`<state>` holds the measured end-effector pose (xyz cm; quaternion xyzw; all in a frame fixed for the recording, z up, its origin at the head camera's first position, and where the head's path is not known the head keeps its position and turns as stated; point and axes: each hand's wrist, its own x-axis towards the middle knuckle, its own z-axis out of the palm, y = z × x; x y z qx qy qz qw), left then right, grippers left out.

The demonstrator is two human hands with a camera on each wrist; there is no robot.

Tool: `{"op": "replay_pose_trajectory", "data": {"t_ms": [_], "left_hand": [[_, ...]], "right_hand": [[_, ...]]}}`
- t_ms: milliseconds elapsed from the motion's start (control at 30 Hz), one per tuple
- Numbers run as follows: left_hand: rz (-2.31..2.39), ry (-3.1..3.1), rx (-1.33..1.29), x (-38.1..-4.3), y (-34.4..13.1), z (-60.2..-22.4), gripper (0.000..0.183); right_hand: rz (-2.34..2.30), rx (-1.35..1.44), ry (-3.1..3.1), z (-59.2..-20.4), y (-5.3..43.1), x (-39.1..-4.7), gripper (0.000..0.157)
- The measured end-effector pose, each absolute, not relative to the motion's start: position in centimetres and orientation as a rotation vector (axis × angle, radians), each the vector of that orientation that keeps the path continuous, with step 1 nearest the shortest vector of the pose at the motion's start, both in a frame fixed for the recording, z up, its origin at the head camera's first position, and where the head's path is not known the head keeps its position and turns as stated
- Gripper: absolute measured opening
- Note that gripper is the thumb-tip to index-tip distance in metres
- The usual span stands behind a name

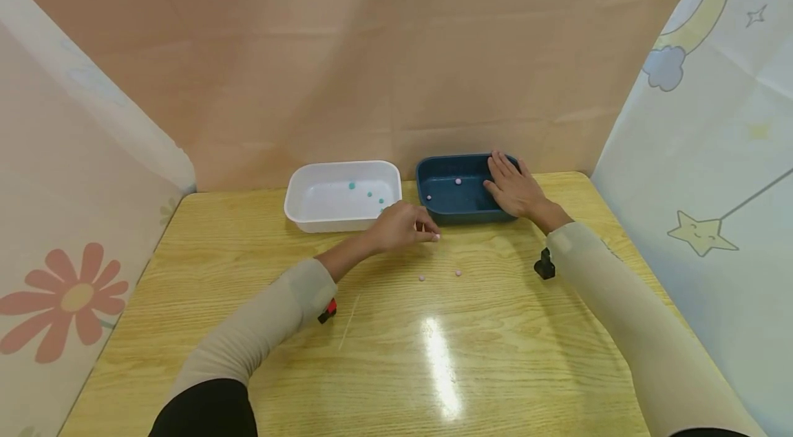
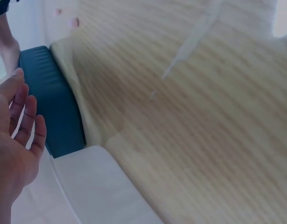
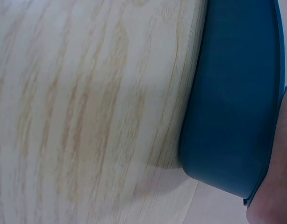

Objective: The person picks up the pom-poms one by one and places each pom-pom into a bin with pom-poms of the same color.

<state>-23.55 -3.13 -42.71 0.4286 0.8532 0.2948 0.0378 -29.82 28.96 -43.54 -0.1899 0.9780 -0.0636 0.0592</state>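
Observation:
My left hand (image 1: 399, 227) pinches a small pink ball (image 1: 437, 237) between thumb and fingertips, just in front of the dark blue tray (image 1: 471, 218). My right hand (image 1: 517, 189) rests over the right end of that tray with its fingers straight; in the right wrist view only part of the hand shows beside the blue wall. Two pink balls lie inside the blue tray, one near the middle (image 1: 458, 182) and one at the left corner. On the table in front lie two more, a left ball (image 1: 422, 278) and a right ball (image 1: 458, 273).
A white tray (image 1: 334, 224) stands left of the blue one, with several teal balls (image 1: 352, 185) in it; my left hand overlaps its front right corner. Behind both trays rises a tan backdrop (image 1: 297, 79), and printed panels flank the wooden table (image 1: 526, 354).

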Motion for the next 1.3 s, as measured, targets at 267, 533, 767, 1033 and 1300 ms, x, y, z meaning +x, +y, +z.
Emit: {"op": "replay_pose_trajectory", "data": {"t_ms": [267, 533, 767, 1033, 1300], "left_hand": [[0.938, 2.63, 1.303, -24.0, -3.2, -41.6, 0.01], [0.945, 2.685, 1.26, -24.9, -3.3, -40.9, 0.011], [0.994, 2.692, 1.222, -25.6, -3.6, -40.5, 0.012], [0.983, 2.737, 1.147, -26.7, -3.5, -40.3, 0.014], [1.002, 2.772, 1.112, -27.8, -3.2, -40.1, 0.017]], "right_hand": [[-0.198, -0.57, 2.955, -43.4, 28.8, -29.8, 0.069], [-0.197, -0.567, 2.953, -43.8, 28.4, -30.0, 0.067], [-0.207, -0.557, 2.956, -43.9, 28.3, -30.1, 0.067], [-0.203, -0.555, 2.958, -43.8, 28.3, -30.0, 0.067], [-0.205, -0.551, 2.964, -43.9, 28.3, -30.0, 0.067]]}}
